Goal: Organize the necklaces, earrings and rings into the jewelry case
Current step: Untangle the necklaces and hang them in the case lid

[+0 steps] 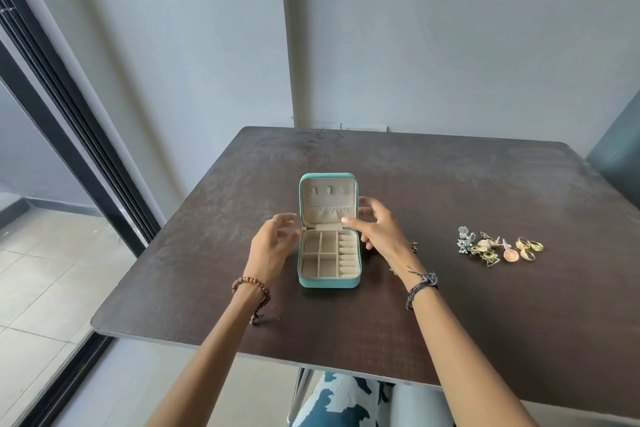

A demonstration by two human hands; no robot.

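Observation:
A small teal jewelry case point(327, 282) stands open in the middle of the dark table, lid upright, beige inside with square compartments and ring rolls that hold nothing. My left hand point(273, 246) hovers at its left side, fingers relaxed and spread. My right hand point(375, 229) hovers at the right side by the hinge, fingers spread, holding nothing. A heap of earrings point(481, 246) and several gold rings point(528, 248) lies on the table to the right. A small piece of jewelry point(412, 246) peeks out behind my right wrist.
The dark table point(450, 184) stands against a grey wall. Its left edge borders a black-framed sliding door point(69, 135) and tiled floor. A dark chair back point(620, 156) shows at the far right.

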